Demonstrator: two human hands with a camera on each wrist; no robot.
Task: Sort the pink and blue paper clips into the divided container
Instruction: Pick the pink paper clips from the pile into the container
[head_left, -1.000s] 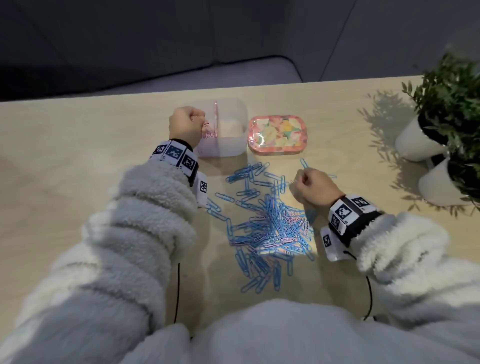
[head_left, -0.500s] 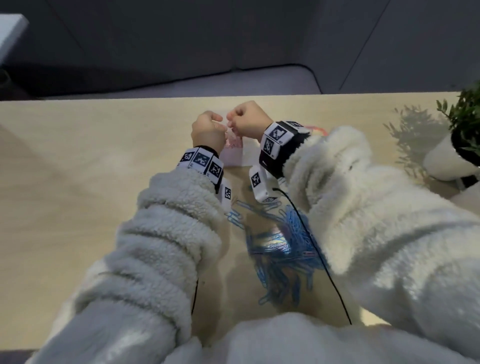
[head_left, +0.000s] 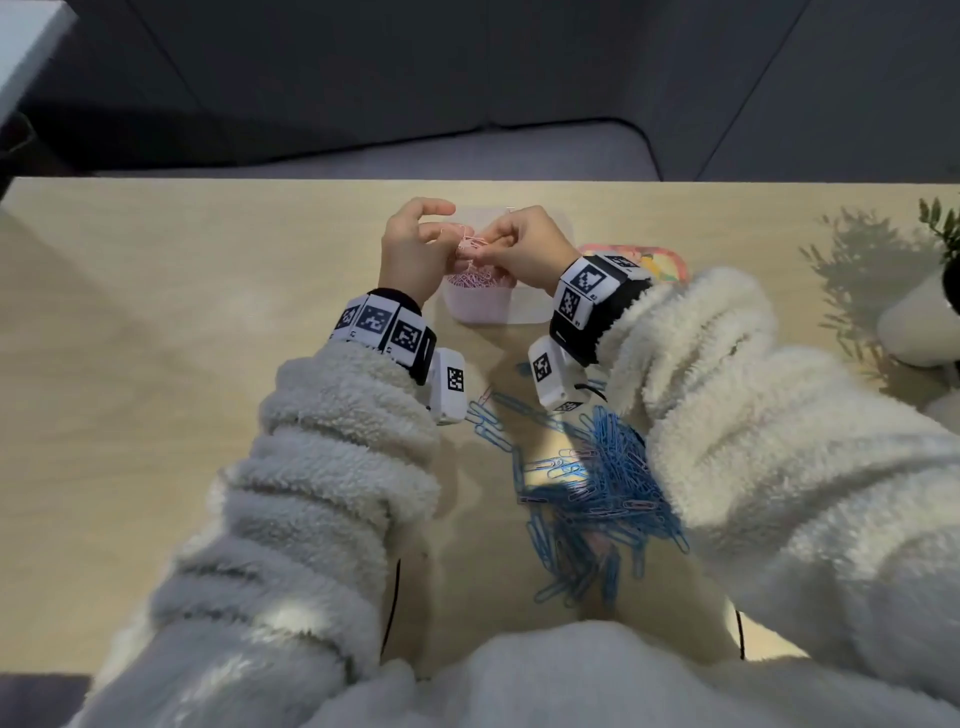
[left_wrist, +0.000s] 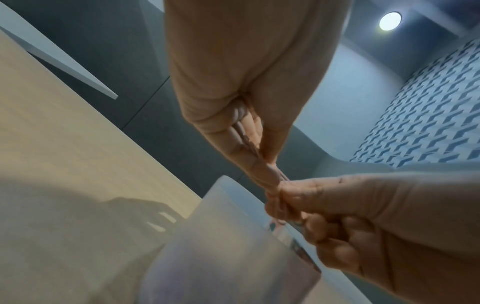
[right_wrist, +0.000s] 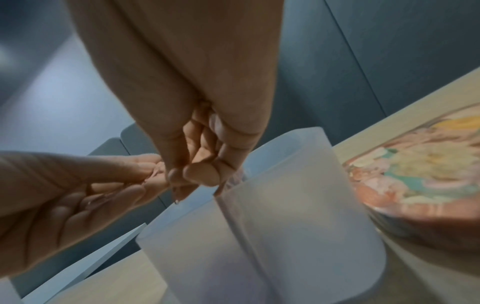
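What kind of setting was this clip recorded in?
Probably an office lounge or meeting nook, though that is a guess. A light wooden table faces a grey upholstered bench backed by dark padded wall panels, with a potted plant at the table's right edge.

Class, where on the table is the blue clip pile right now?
In the head view the blue clip pile lies on the table between the two sleeves, nearer the person than the divided container and partly under the right sleeve.
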